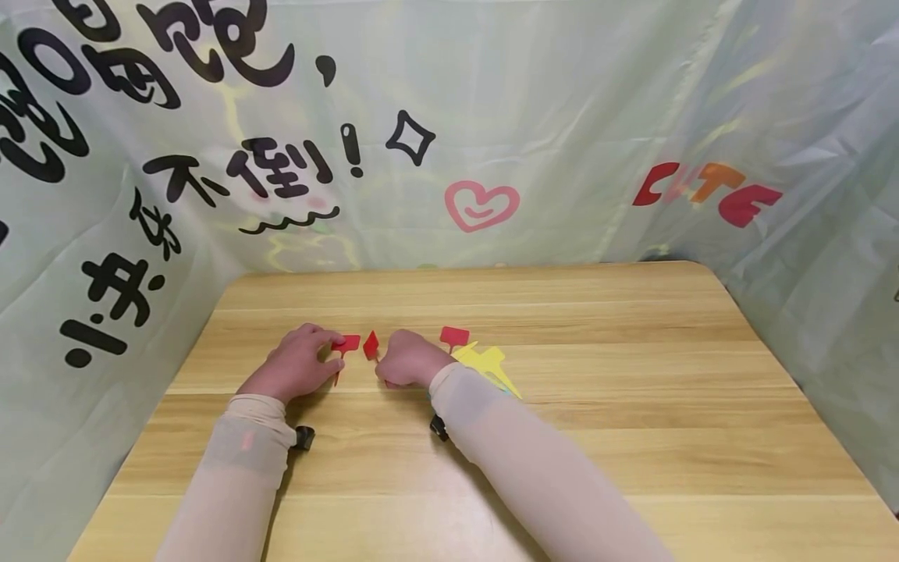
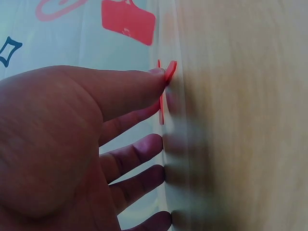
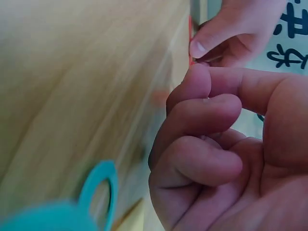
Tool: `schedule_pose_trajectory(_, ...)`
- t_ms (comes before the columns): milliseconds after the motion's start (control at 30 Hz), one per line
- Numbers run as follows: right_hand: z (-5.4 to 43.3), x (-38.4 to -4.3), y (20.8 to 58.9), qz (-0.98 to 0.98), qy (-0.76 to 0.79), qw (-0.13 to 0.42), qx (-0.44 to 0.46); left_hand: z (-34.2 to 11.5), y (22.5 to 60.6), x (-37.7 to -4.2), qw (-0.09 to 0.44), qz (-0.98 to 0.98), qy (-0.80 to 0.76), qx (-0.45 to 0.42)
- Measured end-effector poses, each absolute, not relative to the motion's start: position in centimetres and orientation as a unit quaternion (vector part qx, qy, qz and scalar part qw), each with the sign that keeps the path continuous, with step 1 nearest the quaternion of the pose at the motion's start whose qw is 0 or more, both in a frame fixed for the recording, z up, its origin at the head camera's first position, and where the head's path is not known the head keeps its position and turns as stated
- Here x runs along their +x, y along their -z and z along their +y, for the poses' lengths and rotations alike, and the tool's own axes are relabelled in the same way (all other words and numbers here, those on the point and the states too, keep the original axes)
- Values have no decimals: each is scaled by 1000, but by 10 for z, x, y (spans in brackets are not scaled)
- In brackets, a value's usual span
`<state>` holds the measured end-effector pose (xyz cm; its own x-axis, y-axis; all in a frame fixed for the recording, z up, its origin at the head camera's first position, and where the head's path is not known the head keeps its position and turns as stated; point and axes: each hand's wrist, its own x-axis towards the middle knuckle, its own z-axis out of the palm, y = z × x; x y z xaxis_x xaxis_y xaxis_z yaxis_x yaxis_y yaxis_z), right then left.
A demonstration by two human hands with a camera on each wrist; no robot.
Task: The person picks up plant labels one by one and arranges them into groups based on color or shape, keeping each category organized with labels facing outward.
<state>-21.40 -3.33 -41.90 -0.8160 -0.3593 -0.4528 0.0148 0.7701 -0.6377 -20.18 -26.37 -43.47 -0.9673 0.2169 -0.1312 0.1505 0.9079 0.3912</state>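
Pinched between the thumb and fingertip of the left hand [image 1: 298, 363] is a flat red piece [image 1: 349, 342] with a thin stem, held left of the middle of the wooden table [image 1: 632, 453]; the other fingers of that hand extend, slightly bent, toward the tabletop. Just to its right, the right hand [image 1: 414, 359] is clenched, thumb against index finger, grasping the stem of a second red piece [image 1: 371, 346] whose diamond-looking head leans toward the first, the two heads near each other but apart. How far the stem runs between those fingers is hidden. Beyond the right wrist lies a third red piece [image 1: 455, 336] with a rectangular head, and beside it are yellow pieces [image 1: 488, 361], partly covered by the sleeve [image 1: 534, 460]. Turquoise shapes [image 3: 48, 221] show blurred in the right wrist view, near the curled fingers. Behind the table hangs a pale curtain [image 1: 562, 117] printed with black lettering [image 1: 281, 168], a pink heart [image 1: 449, 201] and colourful letters [image 1: 748, 205].
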Motion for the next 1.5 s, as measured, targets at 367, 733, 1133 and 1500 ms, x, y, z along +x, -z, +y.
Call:
schedule_pose_trajectory(367, -43, -219, 422, 897, 322, 285, -97, -262, 436, -205, 82, 973, -191, 97)
schedule_pose_trajectory(733, -52, -217, 419, 923, 268, 253, -112, -261, 432, -204, 81, 973, -189, 101)
schedule_pose_trajectory(1133, -63, -216, 418, 933, 242, 234, -127, -266, 437, -205, 76, 974, -193, 95)
schedule_pose_trajectory(1500, -70, -217, 422, 930, 250, 236, -132, -268, 438, -205, 77, 972, -201, 96)
